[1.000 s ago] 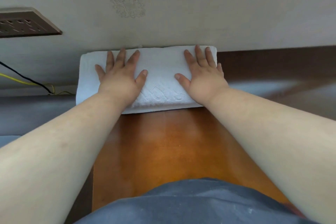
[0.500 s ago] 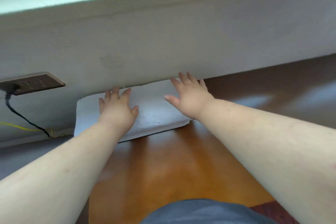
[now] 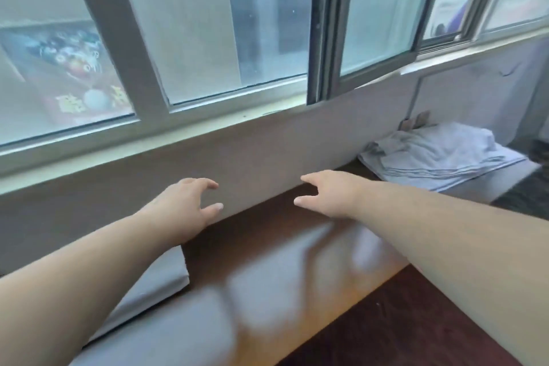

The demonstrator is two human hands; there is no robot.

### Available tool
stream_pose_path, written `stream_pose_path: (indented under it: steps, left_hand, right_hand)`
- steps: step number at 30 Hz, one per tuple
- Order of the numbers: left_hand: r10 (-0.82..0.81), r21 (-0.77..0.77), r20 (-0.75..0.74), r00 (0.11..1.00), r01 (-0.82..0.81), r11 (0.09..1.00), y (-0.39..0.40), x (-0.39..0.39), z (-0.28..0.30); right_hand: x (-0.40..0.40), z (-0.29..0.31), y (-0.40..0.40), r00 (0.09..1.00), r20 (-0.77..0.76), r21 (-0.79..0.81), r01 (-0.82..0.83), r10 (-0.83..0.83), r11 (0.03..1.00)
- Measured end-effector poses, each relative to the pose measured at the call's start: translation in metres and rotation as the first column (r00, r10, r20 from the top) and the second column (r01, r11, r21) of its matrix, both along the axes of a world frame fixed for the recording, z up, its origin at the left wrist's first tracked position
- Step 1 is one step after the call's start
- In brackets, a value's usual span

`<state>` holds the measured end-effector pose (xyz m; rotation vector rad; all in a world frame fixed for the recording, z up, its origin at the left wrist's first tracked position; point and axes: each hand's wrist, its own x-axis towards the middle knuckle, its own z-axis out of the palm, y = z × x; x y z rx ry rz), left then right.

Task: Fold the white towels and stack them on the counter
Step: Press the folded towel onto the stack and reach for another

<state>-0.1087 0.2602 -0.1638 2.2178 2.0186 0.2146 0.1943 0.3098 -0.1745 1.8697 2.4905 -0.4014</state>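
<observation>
We've got one folded white towel (image 3: 154, 285) parked on the glossy brown wooden table (image 3: 297, 246) under our left forearm, both hands (image 3: 190, 205) (image 3: 329, 190) empty with fingers loosely spread, and that rumpled white towel pile (image 3: 439, 154) far right still needs folding.

Bare counter (image 3: 267, 246) lies between folded towel (image 3: 154, 282) and towel pile (image 3: 439, 157) (wall (image 3: 267, 151) blocks behind).

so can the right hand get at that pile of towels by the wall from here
Probably yes. The right hand hangs open and empty over the counter, and nothing stands on the stretch between it and the towel pile. The pile lies farther right, so the arm would need to extend.
</observation>
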Motion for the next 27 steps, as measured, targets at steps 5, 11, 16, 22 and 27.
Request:
stream_pose_path:
  steps: [5,11,16,22,27]
  left_hand:
    - [-0.118,0.062,0.104,0.988,0.112,0.992,-0.008,0.147,0.033]
    - [-0.272,0.075,0.169,0.947,0.263,0.962,-0.024,0.298,0.028]
    - [-0.309,0.046,0.203,0.929,0.306,0.951,-0.021,0.374,0.010]
    - [-0.330,0.003,0.193,0.924,0.336,0.942,0.025,0.426,-0.011]
    - [-0.377,-0.007,0.201,0.904,0.386,0.922,0.090,0.481,-0.021]
  right_hand:
    - [0.139,0.028,-0.067,0.989,-0.066,0.097,0.135,-0.129,0.986]
    - [0.270,0.025,-0.125,0.947,-0.110,0.111,0.314,-0.303,0.943]
    - [0.342,0.021,-0.139,0.889,-0.150,0.122,0.451,-0.433,0.884]
    - [0.398,0.008,-0.117,0.831,-0.182,0.121,0.550,-0.526,0.826]
    - [0.441,-0.005,-0.074,0.794,-0.189,0.143,0.604,-0.577,0.784]
